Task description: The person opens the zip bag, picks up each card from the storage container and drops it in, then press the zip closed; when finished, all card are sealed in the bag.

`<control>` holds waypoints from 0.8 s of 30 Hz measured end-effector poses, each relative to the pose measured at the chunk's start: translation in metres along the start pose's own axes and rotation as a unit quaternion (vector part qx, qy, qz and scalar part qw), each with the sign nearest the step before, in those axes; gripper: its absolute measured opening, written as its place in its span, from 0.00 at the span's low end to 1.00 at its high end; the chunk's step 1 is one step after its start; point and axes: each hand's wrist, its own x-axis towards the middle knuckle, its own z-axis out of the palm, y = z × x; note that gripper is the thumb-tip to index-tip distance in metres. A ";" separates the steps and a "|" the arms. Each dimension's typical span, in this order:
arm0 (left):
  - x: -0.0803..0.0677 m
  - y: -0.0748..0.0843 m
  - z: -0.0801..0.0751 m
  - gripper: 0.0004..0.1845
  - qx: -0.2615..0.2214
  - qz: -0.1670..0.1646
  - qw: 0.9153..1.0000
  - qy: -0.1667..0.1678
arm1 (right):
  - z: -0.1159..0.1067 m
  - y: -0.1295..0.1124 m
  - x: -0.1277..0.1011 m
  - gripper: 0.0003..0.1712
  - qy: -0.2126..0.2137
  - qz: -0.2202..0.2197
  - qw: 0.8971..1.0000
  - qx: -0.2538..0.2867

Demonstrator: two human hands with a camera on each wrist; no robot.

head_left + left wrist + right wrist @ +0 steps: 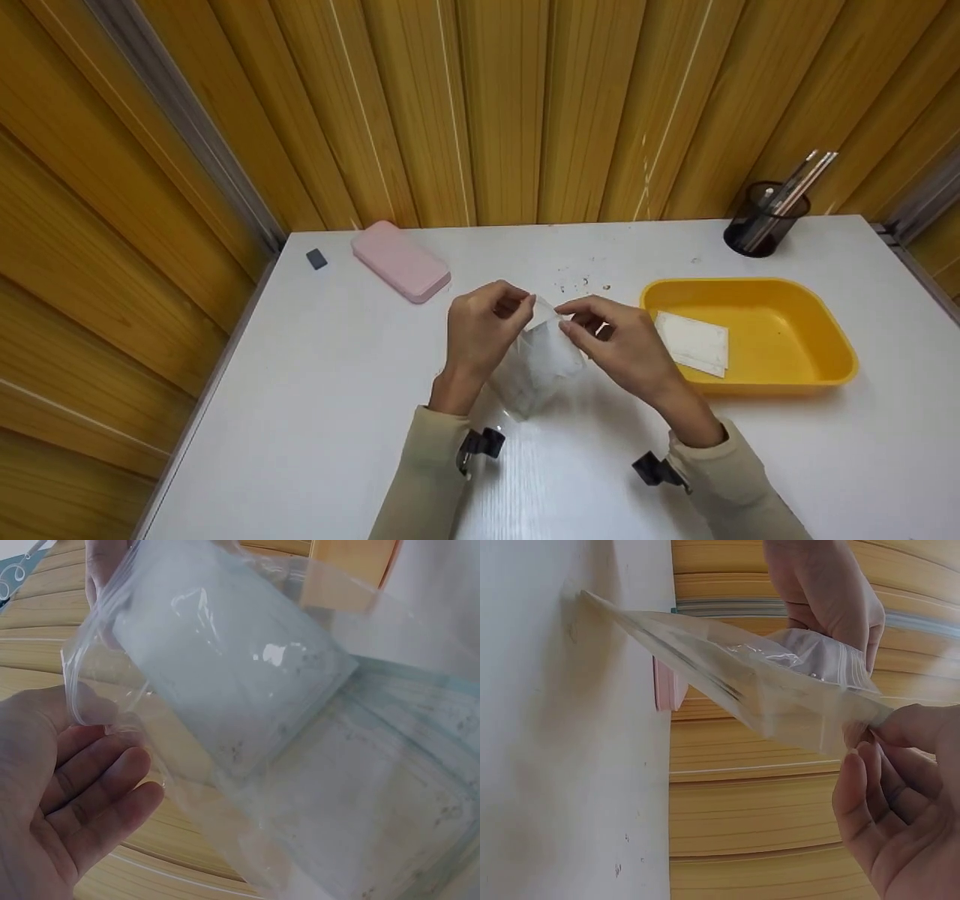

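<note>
We find the clear plastic zip bag point(538, 360) left of the yellow plastic tray point(817, 375). Left hand point(480, 334) and right hand point(626, 345) each pinch its mouth; its long axis hangs down to the white surface point(300, 420).

Beige long sleeves point(427, 472) with black clips point(480, 444) at both wrists.

**Work area: walls and table**

The rear and left walls point(480, 105) are clad in vertical yellow-brown panels with a wood-grain finish. A grey metal strip point(187, 127) runs diagonally down the left corner; a second grey strip point(926, 199) sits at the right edge. A white rectangular table point(300, 420) stands flush against the panelling. Lighting is even and diffuse, with faint sheen lines on the panels.
</note>
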 end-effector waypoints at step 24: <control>0.000 0.000 0.001 0.03 -0.003 0.018 1.000 0.003 | 0.009 0.013 -0.001 0.13 -0.002 -0.098 0.990 -0.097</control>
